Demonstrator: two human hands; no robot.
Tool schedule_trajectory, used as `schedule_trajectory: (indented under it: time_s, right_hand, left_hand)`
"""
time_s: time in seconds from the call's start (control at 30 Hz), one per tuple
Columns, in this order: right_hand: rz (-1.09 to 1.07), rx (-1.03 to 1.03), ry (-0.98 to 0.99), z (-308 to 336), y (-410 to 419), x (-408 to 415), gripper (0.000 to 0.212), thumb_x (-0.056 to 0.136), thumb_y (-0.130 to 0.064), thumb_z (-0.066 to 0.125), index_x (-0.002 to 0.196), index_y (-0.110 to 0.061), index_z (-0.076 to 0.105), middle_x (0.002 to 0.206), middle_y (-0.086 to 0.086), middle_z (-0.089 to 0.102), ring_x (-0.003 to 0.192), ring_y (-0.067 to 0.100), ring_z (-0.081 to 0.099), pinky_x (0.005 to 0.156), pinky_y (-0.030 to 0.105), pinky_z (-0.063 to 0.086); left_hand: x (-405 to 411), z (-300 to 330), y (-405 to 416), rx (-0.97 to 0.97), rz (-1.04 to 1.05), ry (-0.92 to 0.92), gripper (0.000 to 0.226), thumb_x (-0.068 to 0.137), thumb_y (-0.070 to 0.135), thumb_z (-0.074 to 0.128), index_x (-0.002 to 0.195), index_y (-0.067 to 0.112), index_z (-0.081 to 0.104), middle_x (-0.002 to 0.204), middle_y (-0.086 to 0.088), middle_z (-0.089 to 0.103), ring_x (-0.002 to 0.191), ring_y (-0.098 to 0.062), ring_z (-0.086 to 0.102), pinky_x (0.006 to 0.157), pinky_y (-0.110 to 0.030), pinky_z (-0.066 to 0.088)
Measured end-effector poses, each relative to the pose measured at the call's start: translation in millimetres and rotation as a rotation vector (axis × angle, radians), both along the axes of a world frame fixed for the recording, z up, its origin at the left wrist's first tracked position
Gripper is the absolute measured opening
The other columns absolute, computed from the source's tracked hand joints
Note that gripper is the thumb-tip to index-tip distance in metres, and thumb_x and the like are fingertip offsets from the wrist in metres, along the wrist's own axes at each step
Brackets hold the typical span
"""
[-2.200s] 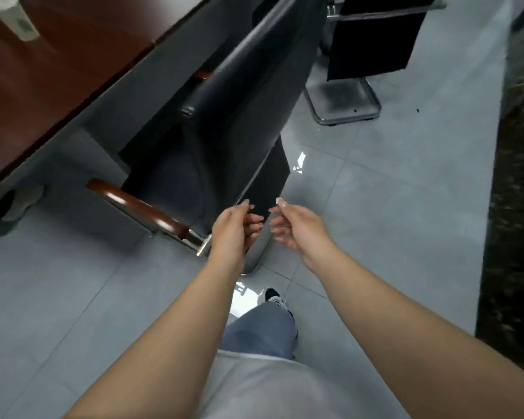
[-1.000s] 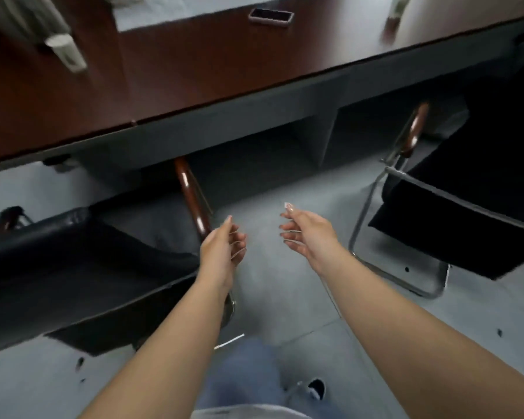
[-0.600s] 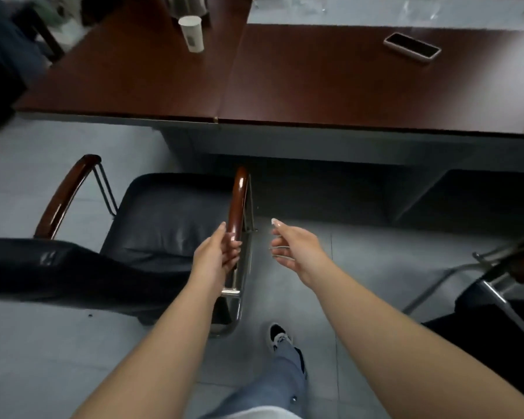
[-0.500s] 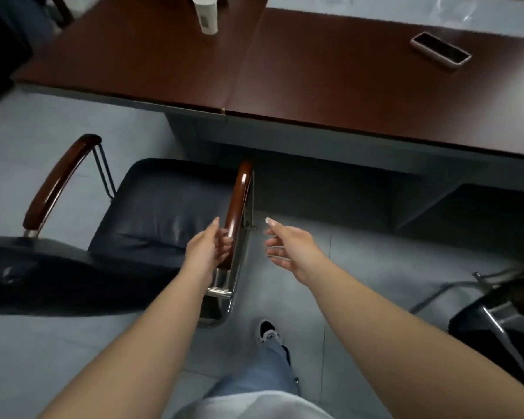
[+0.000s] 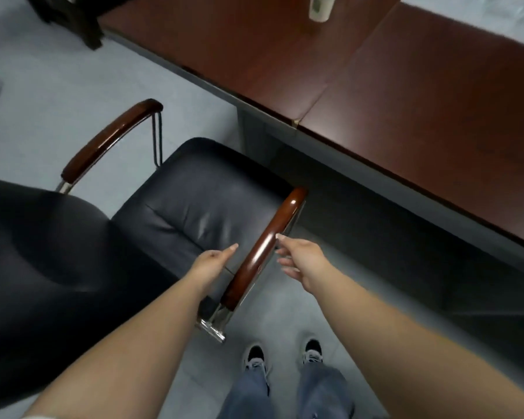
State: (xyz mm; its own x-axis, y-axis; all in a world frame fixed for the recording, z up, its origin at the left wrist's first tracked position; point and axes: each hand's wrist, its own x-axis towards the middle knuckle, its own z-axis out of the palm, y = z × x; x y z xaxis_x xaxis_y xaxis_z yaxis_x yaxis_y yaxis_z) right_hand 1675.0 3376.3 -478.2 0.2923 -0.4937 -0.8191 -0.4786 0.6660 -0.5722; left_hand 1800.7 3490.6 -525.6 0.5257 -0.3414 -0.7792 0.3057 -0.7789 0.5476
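Table (image 5: pixel 406 101): dark wood, across the upper right.
Chair (image 5: pixel 200 213): black seat, standing beside the table.
Near armrest (image 5: pixel 266 241): brown wood, slanting between both grips.
Left grip (image 5: pixel 214 261): fingers relaxed, empty, just left of the armrest, over the seat.
Right grip (image 5: pixel 303 261): fingers loosely apart, empty, just right of the armrest; contact unclear.

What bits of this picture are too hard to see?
Head view: the cup on the table is blurred and cut off by the top edge.
Head view: the chair's base is hidden under its seat.
Head view: the chair back runs off the left edge.
Head view: whether the right hand touches the armrest is too blurred to tell.
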Motion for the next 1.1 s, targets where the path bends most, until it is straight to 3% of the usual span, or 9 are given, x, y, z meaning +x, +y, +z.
schedule_trajectory:
  time_s: [0.07, 0.13, 0.27, 0.37, 0.47, 0.6, 0.73, 0.9, 1.1]
  right_hand:
    - [0.029, 0.045, 0.036, -27, -3, 17, 0.044, 0.088, -0.041, 0.06, 0.119, -0.01, 0.053, 0.113, 0.004, 0.059, 0.098, 0.016, 0.055, 0.077, 0.025, 0.048]
    - [0.043, 0.097, 0.055, -52, 0, 33, 0.06, 0.086, -0.048, 0.059, 0.131, -0.009, 0.046, 0.131, 0.005, 0.052, 0.119, 0.02, 0.049, 0.093, 0.03, 0.043]
    - [-0.074, 0.267, 0.0, -87, 7, 45, 0.052, 0.085, -0.051, 0.059, 0.118, -0.012, 0.052, 0.115, 0.005, 0.062, 0.107, 0.022, 0.057, 0.098, 0.038, 0.045]
    - [-0.15, 0.3, -0.071, -100, 11, 43, 0.039, 0.087, -0.051, 0.056, 0.1, -0.015, 0.054, 0.1, 0.006, 0.065, 0.09, 0.022, 0.062, 0.09, 0.04, 0.05]
    - [-0.123, 0.248, -0.087, -100, 10, 38, 0.038, 0.087, -0.052, 0.056, 0.096, -0.016, 0.054, 0.1, 0.008, 0.066, 0.088, 0.024, 0.065, 0.08, 0.038, 0.052]
    - [-0.069, 0.237, -0.098, -101, 10, 28, 0.05, 0.082, -0.055, 0.06, 0.109, -0.012, 0.059, 0.106, 0.01, 0.068, 0.091, 0.024, 0.067, 0.074, 0.035, 0.054]
    - [-0.111, 0.242, -0.065, -105, 21, 12, 0.051, 0.077, -0.055, 0.066, 0.106, -0.014, 0.061, 0.107, 0.01, 0.068, 0.091, 0.025, 0.068, 0.084, 0.04, 0.055]
    - [-0.167, 0.256, -0.036, -97, 36, -10, 0.044, 0.078, -0.052, 0.067, 0.099, -0.013, 0.063, 0.087, 0.007, 0.07, 0.082, 0.022, 0.069, 0.07, 0.033, 0.056]
    - [-0.232, 0.275, -0.004, -92, 51, -28, 0.047, 0.081, -0.049, 0.065, 0.103, -0.008, 0.061, 0.101, 0.012, 0.069, 0.092, 0.026, 0.067, 0.076, 0.035, 0.055]
  left_hand:
    - [-1, -12, 0, -0.02, 0.023, 0.023, 0.044, 0.088, 0.05, 0.053, 0.115, 0.015, 0.058, 0.113, 0.0, 0.051, 0.109, -0.017, 0.048, 0.091, -0.026, 0.034]
    - [-4, -25, 2, -0.026, 0.065, 0.094, 0.06, 0.085, 0.056, 0.051, 0.127, 0.013, 0.054, 0.123, -0.001, 0.052, 0.122, -0.02, 0.047, 0.098, -0.028, 0.032]
    - [-19, -49, 16, -0.03, 0.052, 0.274, 0.101, 0.043, 0.09, 0.051, 0.113, 0.018, 0.067, 0.11, -0.004, 0.068, 0.103, -0.018, 0.063, 0.1, -0.033, 0.044]
    - [-26, -58, 17, -0.006, 0.071, 0.204, 0.074, 0.062, 0.08, 0.053, 0.095, 0.017, 0.071, 0.093, -0.008, 0.072, 0.089, -0.021, 0.067, 0.091, -0.034, 0.051]
    - [-31, -58, 12, -0.034, 0.085, 0.126, 0.052, 0.08, 0.061, 0.055, 0.082, 0.011, 0.07, 0.076, -0.01, 0.069, 0.069, -0.02, 0.064, 0.071, -0.027, 0.05]
    - [-34, -57, 15, -0.049, 0.137, 0.146, 0.049, 0.079, 0.056, 0.061, 0.081, 0.008, 0.072, 0.079, -0.015, 0.071, 0.072, -0.023, 0.066, 0.074, -0.028, 0.052]
    - [-45, -53, 24, -0.025, 0.135, 0.197, 0.05, 0.077, 0.056, 0.063, 0.084, 0.008, 0.073, 0.087, -0.016, 0.072, 0.078, -0.024, 0.068, 0.076, -0.028, 0.052]
    - [-65, -45, 35, -0.003, 0.151, 0.266, 0.033, 0.079, 0.051, 0.063, 0.078, 0.018, 0.069, 0.079, -0.002, 0.069, 0.071, -0.012, 0.063, 0.058, -0.02, 0.047]
    - [-87, -43, 48, 0.024, 0.109, 0.286, 0.041, 0.081, 0.053, 0.06, 0.088, 0.014, 0.07, 0.082, -0.003, 0.068, 0.067, -0.009, 0.061, 0.037, -0.008, 0.039]
